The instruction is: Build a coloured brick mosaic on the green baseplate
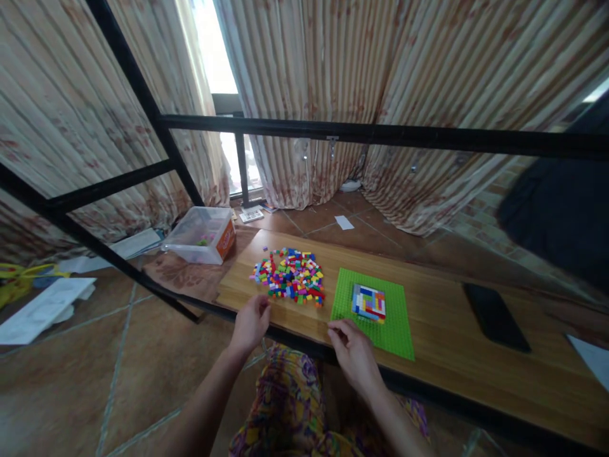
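Note:
A loose pile of small coloured toy bricks [290,276] lies on the wooden bench top. My left hand [251,322] is just in front of the pile's near left side, its fingers curled together; whatever is between them, if anything, is hidden. To the right of the pile lies a green baseplate [397,330]. On it sits a low, roughly square build of bricks [368,303] in white, blue, red, yellow and other colours. My right hand [353,349] is by the baseplate's near left corner, thumb and fingers pinched; I cannot make out anything in them.
A black phone-like slab [496,316] lies on the bench's right part, with white paper [592,355] beyond it. A clear plastic box [200,236] stands past the bench's left end. Black metal bars [380,134] cross in front of the curtains. Papers [45,311] lie at far left.

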Demonstrator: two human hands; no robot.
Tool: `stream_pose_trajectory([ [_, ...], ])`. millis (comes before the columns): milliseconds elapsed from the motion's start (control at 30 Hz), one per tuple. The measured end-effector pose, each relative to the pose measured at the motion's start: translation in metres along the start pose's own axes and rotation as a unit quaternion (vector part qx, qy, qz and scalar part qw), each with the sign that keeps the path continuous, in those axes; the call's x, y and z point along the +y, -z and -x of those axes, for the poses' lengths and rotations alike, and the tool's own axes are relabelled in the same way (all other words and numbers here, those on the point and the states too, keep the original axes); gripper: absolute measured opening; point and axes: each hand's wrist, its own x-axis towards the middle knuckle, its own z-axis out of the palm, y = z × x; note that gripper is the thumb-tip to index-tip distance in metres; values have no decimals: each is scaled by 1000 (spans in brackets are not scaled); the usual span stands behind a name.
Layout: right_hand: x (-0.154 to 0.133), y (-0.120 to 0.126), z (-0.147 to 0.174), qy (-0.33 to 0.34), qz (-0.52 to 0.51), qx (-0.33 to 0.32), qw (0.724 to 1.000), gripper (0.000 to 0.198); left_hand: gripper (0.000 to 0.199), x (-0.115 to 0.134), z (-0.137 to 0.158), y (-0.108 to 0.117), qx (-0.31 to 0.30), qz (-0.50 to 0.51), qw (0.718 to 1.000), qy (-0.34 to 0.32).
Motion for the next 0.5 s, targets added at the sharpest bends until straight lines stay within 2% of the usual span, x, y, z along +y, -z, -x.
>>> stream_pose_trajectory([
  [133,-2,-9,-2,15,4,-12,1000,21,28,5,-12,-2,6,-67,997,-21],
  [267,-1,-15,1,18,2,-23,1000,21,25,11,-19,-4,1,-101,995,-14],
  [500,8,-17,-2,1,5,-39,999,24,25,2,-17,-5,-9,-15,1000,9],
])
